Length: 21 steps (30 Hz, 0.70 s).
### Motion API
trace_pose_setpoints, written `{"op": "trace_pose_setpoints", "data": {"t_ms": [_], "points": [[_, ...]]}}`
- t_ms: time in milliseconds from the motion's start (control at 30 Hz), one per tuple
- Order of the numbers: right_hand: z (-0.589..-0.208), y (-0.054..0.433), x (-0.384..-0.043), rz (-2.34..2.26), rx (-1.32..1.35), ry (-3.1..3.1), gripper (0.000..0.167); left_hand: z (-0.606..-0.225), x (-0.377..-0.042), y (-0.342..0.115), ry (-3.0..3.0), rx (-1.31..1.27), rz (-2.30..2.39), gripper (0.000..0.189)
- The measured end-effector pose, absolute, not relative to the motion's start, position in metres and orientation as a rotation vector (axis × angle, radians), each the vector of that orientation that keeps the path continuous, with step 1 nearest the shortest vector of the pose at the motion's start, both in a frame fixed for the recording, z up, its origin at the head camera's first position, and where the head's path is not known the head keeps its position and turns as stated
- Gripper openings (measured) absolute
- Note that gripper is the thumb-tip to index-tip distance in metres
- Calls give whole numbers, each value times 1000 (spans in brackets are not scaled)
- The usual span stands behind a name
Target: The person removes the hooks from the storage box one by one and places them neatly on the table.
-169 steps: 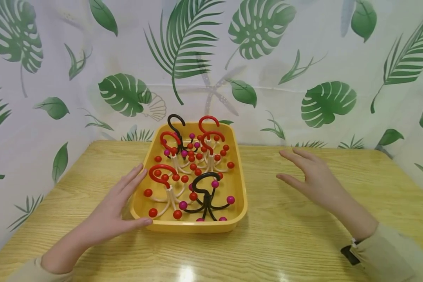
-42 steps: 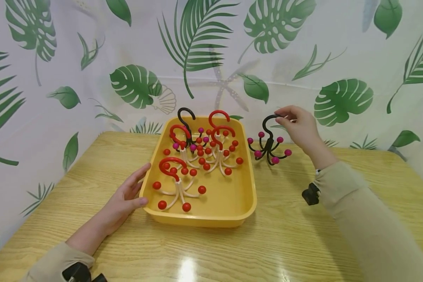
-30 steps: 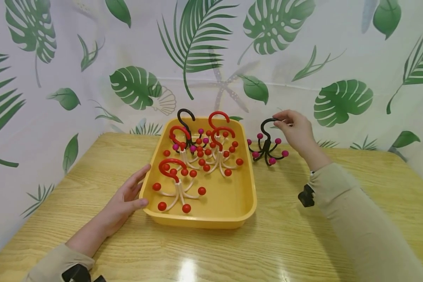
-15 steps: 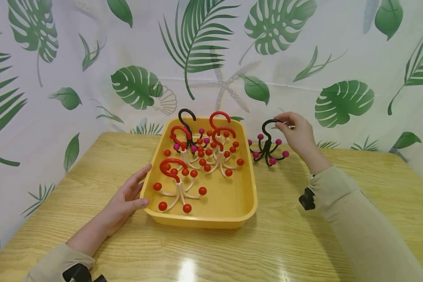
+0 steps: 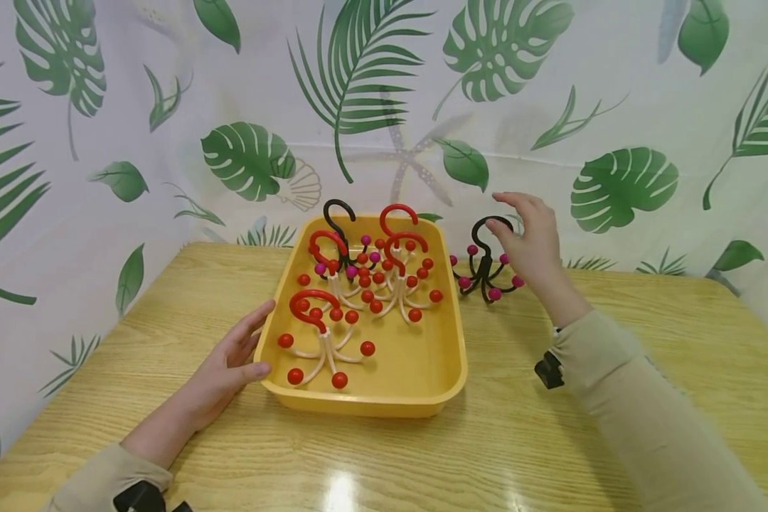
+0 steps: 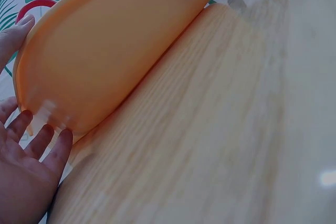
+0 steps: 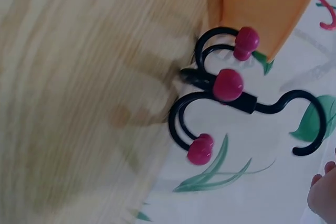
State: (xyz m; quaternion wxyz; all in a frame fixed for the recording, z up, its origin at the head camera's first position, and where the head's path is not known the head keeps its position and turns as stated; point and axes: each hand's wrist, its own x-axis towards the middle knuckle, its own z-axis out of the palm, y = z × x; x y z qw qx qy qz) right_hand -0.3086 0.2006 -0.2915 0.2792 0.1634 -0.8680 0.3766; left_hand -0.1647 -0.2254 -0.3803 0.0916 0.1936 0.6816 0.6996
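Note:
A black claw-shaped hook hanger (image 5: 483,267) with magenta ball tips stands upright on the table, just right of the yellow tray (image 5: 409,363). Around its curved top hovers my right hand (image 5: 537,245), thumb and fingers apart and holding nothing; the right wrist view shows a gap between hand and hook (image 7: 315,114). My left hand (image 5: 220,373) rests against the tray's left side, fingers fairly straight, thumb at the near rim. Inside the tray stand several white hangers with red hooks and red balls, one of them a front hanger (image 5: 325,345), plus a black hanger (image 5: 342,245) at the back.
The wooden table (image 5: 371,462) runs back to a leaf-printed cloth wall (image 5: 512,128), close behind the tray and the black hanger. The tray's raised walls enclose the hangers, which crowd its back half with arms overlapping.
The black hanger from the tray's front right now stands on the table to the right. My right hand has just let go of its hook, fingers spreading. My left hand stays at the tray.

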Motion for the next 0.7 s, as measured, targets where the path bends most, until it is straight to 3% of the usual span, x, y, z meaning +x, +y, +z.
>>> {"op": "trace_pose_setpoints", "data": {"t_ms": [533,700], "points": [[-286,138,-288,1317,781,-2395,49,-379,-163,-225,2025,587,2079,77],[-289,128,-286,1319,808,-2444,46,-378,-163,-225,2023,577,2082,77]]}}
